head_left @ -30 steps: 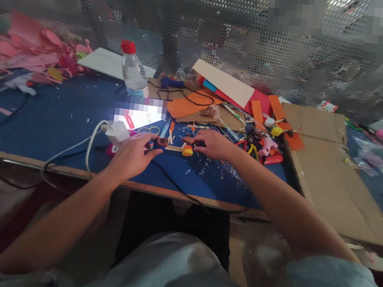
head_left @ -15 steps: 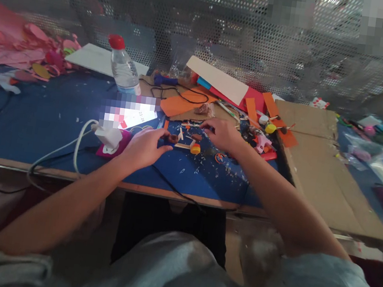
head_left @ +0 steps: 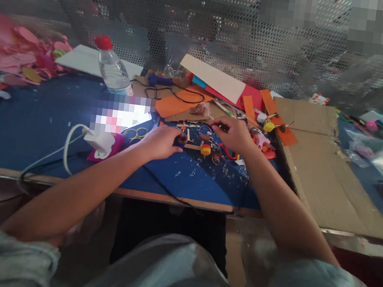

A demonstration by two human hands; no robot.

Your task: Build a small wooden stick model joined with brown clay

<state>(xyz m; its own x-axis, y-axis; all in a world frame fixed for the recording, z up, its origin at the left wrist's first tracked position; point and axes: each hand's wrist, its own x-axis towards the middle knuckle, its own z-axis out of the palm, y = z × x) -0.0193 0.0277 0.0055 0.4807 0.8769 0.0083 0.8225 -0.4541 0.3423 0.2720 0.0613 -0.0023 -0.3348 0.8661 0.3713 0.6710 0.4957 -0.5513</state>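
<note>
My left hand grips the left end of a small craft-stick frame, its fingers closed around a dark brown and blue part. A yellow-orange bottle cap sits at the frame's right end. To the right, my right hand is over the scraps with its fingertips drawn together; what they hold, if anything, is too small to make out. Red scissor handles lie just below that hand. An orange ring lies on the blue tabletop among white shreds.
At left stand a water bottle, a lit phone and a white charger with cables. Orange sheets and a cream board lie behind. Cardboard covers the right side. A pink glue gun lies by my right wrist.
Both hands have shifted to the right, and the stick frame with the bottle cap has come along in my left hand. The red scissor handles now show. The view has turned slightly.
</note>
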